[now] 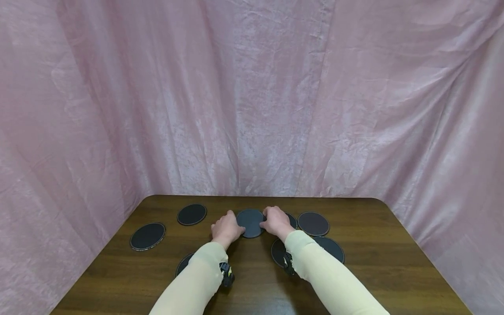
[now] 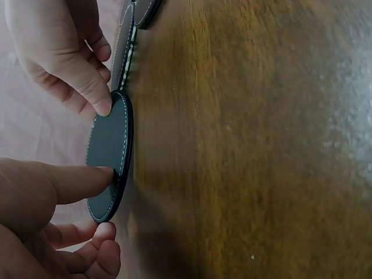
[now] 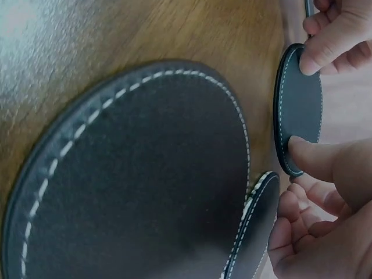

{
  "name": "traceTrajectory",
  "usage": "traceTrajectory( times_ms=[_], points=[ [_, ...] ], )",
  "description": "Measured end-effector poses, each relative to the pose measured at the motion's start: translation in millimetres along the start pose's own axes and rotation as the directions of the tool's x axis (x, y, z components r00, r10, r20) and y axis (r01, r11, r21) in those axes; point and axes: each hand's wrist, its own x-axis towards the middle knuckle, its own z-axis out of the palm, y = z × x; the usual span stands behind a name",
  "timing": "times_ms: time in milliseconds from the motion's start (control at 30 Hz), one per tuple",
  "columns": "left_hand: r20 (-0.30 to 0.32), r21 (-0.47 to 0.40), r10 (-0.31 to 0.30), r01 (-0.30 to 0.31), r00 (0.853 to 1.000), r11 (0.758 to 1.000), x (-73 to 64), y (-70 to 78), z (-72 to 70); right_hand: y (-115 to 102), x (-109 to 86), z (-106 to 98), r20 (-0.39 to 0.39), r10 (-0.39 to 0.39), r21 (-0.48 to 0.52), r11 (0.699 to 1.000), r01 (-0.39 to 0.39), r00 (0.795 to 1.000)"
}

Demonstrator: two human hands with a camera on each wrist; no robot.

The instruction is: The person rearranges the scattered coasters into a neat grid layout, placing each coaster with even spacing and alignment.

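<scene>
A round dark leather coaster (image 1: 250, 221) with pale edge stitching is held between both hands toward the back of the table. My left hand (image 1: 227, 227) pinches its left edge, thumb on the upper face and fingers at the rim. On the opposite edge my right hand (image 1: 277, 222) grips it the same way. In the left wrist view the coaster (image 2: 107, 136) appears slightly tilted, close over the wood. A second coaster (image 1: 292, 220) lies beside my right hand, partly hidden by it. The right wrist view shows another large stitched coaster (image 3: 139, 174) near that wrist.
Left of my hands lie a back coaster (image 1: 191, 214), a side coaster (image 1: 148, 236) and one partly under my left sleeve (image 1: 183, 264). More rest on the right, including a brownish coaster (image 1: 313, 223). Pink curtains (image 1: 252, 100) hang behind the brown wooden table (image 1: 386, 271).
</scene>
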Motion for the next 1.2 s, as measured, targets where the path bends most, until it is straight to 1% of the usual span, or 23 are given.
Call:
traceTrajectory(
  times_ms=[100,267,300,333,367,433,467,500,567,600,667,700,867,967,1067,1200],
  points=[
    [0.014,0.006,-0.002,0.002,1.000,1.000,0.3,1.4,0.0,5.2,1.3,1.8,0.010,-0.013,0.007,1.000,0.013,1.000],
    [0.039,0.018,-0.007,0.006,0.999,1.000,4.8,0.4,1.8,18.5,11.3,13.3,-0.005,-0.025,-0.002,1.000,0.025,1.000],
    [0.042,0.021,-0.007,0.006,0.999,1.000,5.2,0.0,2.0,18.9,12.0,14.1,0.000,-0.018,0.001,1.000,0.018,1.000],
    [0.044,0.028,-0.007,0.005,0.999,1.000,5.4,-0.3,2.3,18.9,12.1,14.4,0.000,-0.015,0.000,1.000,0.015,1.000],
    [0.032,0.042,0.009,-0.011,0.999,0.999,10.1,-4.7,8.3,17.4,11.7,13.5,0.005,-0.011,0.006,1.000,0.011,1.000],
    [0.038,0.059,0.007,-0.010,0.999,0.998,9.8,-4.9,8.2,12.9,9.0,10.0,0.012,-0.002,0.016,1.000,0.002,1.000],
    [0.040,0.068,0.010,-0.013,0.999,0.998,9.6,-5.1,8.1,13.9,9.0,11.4,0.004,-0.014,0.006,1.000,0.014,1.000],
    [0.042,0.073,0.010,-0.013,0.999,0.997,9.2,-5.0,8.0,9.5,5.1,8.2,0.007,-0.007,0.009,1.000,0.007,1.000],
    [0.046,0.078,0.012,-0.016,0.999,0.997,8.5,-4.5,7.2,5.9,1.9,5.4,0.006,-0.006,0.011,1.000,0.006,1.000],
    [0.061,0.072,-0.002,-0.002,0.998,0.997,3.9,-0.3,1.2,4.3,0.4,4.5,0.008,-0.005,0.012,1.000,0.004,1.000],
    [0.058,0.074,0.009,-0.014,0.998,0.997,2.7,0.2,0.5,2.9,-1.4,3.9,0.006,-0.005,0.012,1.000,0.005,1.000],
    [0.058,0.074,0.012,-0.016,0.998,0.997,2.1,0.6,0.1,-1.2,-3.9,0.3,0.017,0.010,0.021,1.000,-0.011,1.000],
    [0.054,0.089,0.027,-0.032,0.998,0.996,-0.9,0.2,-1.3,-0.3,-3.5,2.9,0.016,0.010,0.008,1.000,-0.010,1.000],
    [0.054,0.091,0.030,-0.035,0.998,0.995,-1.4,-0.9,-1.9,0.3,-3.4,4.4,0.020,0.011,0.005,1.000,-0.012,1.000],
    [0.048,0.096,0.046,-0.051,0.998,0.994,-1.1,-2.0,-3.8,0.1,-4.3,3.9,0.020,0.011,0.000,1.000,-0.011,1.000],
    [0.022,0.095,0.066,-0.068,0.998,0.993,5.5,-7.0,-1.3,0.0,-5.4,2.2,0.010,0.007,-0.007,1.000,-0.007,1.000]
  ],
)
